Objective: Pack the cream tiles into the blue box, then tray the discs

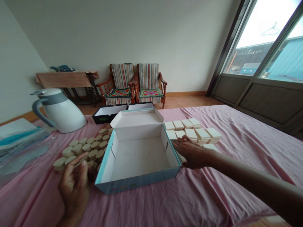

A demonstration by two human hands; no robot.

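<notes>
An open light-blue box (143, 157) with a white inside stands in front of me, its lid flap tilted back. Left of it are several stacks of round wooden discs (95, 145). My left hand (74, 186) reaches in at their near side, thumb and forefinger close together around discs; its other fingers are partly hidden. On the right side of the box lie stacks of square wooden tiles (202, 134). My right hand (191, 153) is bent over the nearest tiles, against the box wall, fingers curled down around them. Its fingertips are partly out of sight.
A white and grey jug (63, 110) stands at the left, near a clear plastic bag (26, 148). Behind the box sits a black open box (109, 113) with a white inside. Pink cloth (236, 151) with folds covers the surface. Two wooden chairs (149, 82) stand beyond.
</notes>
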